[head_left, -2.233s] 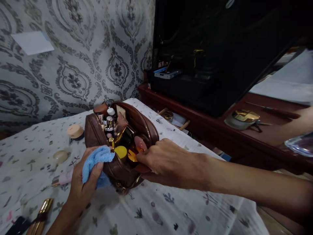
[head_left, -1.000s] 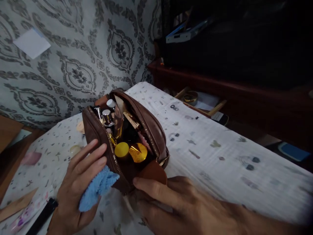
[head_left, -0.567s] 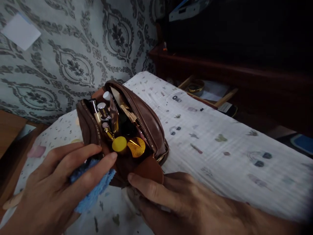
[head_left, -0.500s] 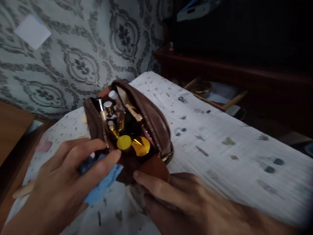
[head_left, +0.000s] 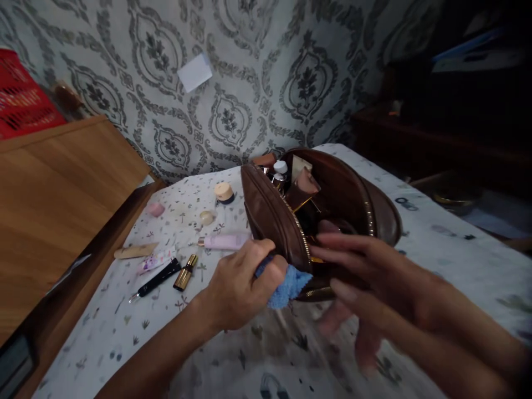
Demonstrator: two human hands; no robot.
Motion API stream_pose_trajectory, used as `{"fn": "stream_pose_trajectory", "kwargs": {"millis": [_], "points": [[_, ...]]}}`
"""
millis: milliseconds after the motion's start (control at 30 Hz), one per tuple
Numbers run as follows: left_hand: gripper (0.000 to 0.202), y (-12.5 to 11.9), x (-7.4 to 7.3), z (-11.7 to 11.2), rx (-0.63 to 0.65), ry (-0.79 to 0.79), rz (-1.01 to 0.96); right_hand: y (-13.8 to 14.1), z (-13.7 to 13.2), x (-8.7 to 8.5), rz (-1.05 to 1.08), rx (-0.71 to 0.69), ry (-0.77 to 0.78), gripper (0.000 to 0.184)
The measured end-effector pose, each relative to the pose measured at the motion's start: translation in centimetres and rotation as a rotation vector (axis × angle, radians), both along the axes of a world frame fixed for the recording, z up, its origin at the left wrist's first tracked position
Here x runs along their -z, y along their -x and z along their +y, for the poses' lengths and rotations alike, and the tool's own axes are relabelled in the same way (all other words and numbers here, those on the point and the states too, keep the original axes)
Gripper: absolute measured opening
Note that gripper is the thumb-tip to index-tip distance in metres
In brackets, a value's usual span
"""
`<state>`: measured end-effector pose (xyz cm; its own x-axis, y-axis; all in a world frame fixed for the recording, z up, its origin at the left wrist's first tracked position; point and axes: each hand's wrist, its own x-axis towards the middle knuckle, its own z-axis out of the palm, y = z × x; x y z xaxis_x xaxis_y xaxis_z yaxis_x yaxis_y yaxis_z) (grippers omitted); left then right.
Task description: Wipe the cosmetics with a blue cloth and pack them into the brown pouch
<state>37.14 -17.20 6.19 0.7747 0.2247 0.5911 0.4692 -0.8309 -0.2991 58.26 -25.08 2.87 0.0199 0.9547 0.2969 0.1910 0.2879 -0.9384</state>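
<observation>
A brown zippered cosmetic bag point(head_left: 272, 213) stands wide open on the printed white cloth. Bunched in my left hand point(head_left: 245, 282) is a fluffy blue cloth point(head_left: 288, 287), held against the bag's near left side. My right hand point(head_left: 386, 282), slightly blurred, has its fingers stretched and apart at the bag's opening, the upper fingertips reaching over the zip edge. Inside the bag are a brownish tube point(head_left: 302, 188), a white-capped bottle point(head_left: 280, 166) and other cosmetics, partly hidden. A pale pink tube point(head_left: 226, 241) lies just beyond my left hand.
Left of the bag lie a gold lipstick point(head_left: 185, 272), a black tube point(head_left: 158, 278), a small printed tube point(head_left: 157, 260), a beige jar point(head_left: 224, 192) and a pink item point(head_left: 156, 209). A wooden cabinet point(head_left: 62, 194) bounds the left, with a red basket point(head_left: 25, 100) on it. Patterned wall behind.
The view has swung left, bringing the cosmetics beside the bag into sight. My right hand has moved from the bag's near leather end to its opening. The blue cloth stays in my left hand.
</observation>
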Motion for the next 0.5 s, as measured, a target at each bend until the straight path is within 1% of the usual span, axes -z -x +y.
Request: {"fn": "stream_pose_trajectory", "kwargs": {"millis": [67,133,167,233,300,367,433,500], "points": [[0.016,0.8,0.9,-0.3,0.028,-0.009,0.015,0.5,0.8,-1.6,0.155,-0.096,0.126,0.048],[0.015,2.0,1.9,-0.4,0.029,0.012,0.081,1.4,1.6,-3.2,0.254,-0.105,0.154,0.042],[0.014,2.6,2.4,-0.4,0.013,0.027,0.126,2.0,1.9,-3.9,0.29,-0.085,0.134,0.038],[0.015,4.3,3.1,-0.2,-0.057,0.054,0.208,3.2,2.1,-5.0,0.323,0.009,0.035,0.033],[0.018,6.2,3.4,0.4,-0.173,0.116,0.262,4.4,1.8,-5.8,0.293,0.105,-0.092,0.034],[0.027,8.3,3.2,1.4,-0.369,0.245,0.261,5.2,1.3,-6.1,0.209,0.153,-0.17,0.031],[0.039,10.8,2.6,2.8,-0.594,0.37,0.205,5.9,0.9,-6.0,0.076,0.134,-0.211,0.022],[0.045,13.5,2.0,4.2,-0.737,0.398,0.136,6.6,0.6,-5.5,-0.077,0.091,-0.31,0.016]]}}
